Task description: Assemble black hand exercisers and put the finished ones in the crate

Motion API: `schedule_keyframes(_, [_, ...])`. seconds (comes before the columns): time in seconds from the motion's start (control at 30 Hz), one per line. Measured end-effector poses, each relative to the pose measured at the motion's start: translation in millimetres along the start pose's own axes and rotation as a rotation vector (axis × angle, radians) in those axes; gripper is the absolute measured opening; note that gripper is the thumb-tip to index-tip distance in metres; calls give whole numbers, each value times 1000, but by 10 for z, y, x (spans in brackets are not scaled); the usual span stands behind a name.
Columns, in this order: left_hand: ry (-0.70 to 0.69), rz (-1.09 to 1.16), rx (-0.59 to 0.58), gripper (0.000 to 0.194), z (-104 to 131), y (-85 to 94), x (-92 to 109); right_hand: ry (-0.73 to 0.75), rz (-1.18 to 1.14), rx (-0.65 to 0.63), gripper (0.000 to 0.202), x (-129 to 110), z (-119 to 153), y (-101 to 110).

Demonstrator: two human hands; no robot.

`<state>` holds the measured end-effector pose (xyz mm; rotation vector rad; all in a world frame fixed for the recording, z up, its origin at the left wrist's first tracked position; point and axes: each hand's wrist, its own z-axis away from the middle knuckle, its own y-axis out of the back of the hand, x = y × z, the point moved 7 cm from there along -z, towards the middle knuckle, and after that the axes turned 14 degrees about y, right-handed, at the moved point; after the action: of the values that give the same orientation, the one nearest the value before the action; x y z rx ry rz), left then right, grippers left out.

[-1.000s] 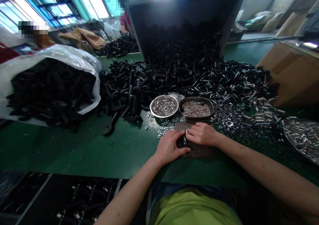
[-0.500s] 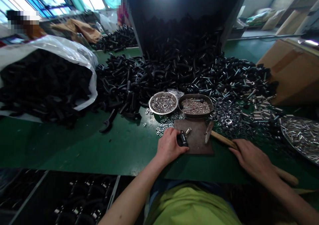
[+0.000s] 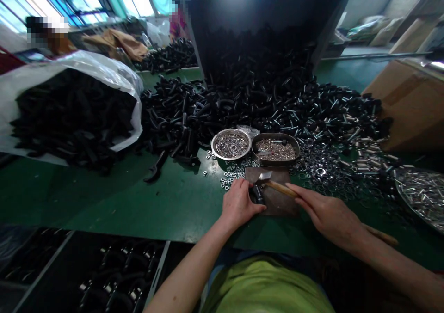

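Note:
A small black part (image 3: pixel 258 195) lies on the brown metal plate (image 3: pixel 280 202), held at its left side between the thumb and fingers of my left hand (image 3: pixel 240 203). My right hand (image 3: pixel 324 213) is wrapped round the wooden handle of a hammer (image 3: pixel 281 189). The hammer's head is over the upper end of the black part; whether they touch I cannot tell. Just above the plate stand a round dish of small metal pieces (image 3: pixel 231 144) and an oval tin of rivet-like pieces (image 3: pixel 275 149).
Black parts (image 3: pixel 222 100) are heaped across the green table (image 3: pixel 173 206). A white bag (image 3: pixel 137 123) of black parts is at the left, a cardboard box (image 3: pixel 409 105) at the right. Nuts (image 3: pixel 227 181), rings, springs and a tray of pins (image 3: pixel 423 193) surround the plate.
The hammer has moved left, from the plate's right edge to over the black part, with my right hand on it. My left hand keeps its hold. The view has shifted slightly.

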<state>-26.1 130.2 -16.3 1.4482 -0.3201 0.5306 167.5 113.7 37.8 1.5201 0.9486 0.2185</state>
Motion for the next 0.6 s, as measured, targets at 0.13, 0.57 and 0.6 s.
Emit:
schedule_keyframes(0.13, [-2,-8,4,60,1,8,9,-5,-17,260,43,-108,-31,248])
schedule_keyframes(0.57, [272,473,64,58,61,55,-155,-113,528,150,40,594,518,-63])
schedule_keyframes(0.6, [305,573,66,59,106,51,-132,-99,404,215,41,505,439,-66])
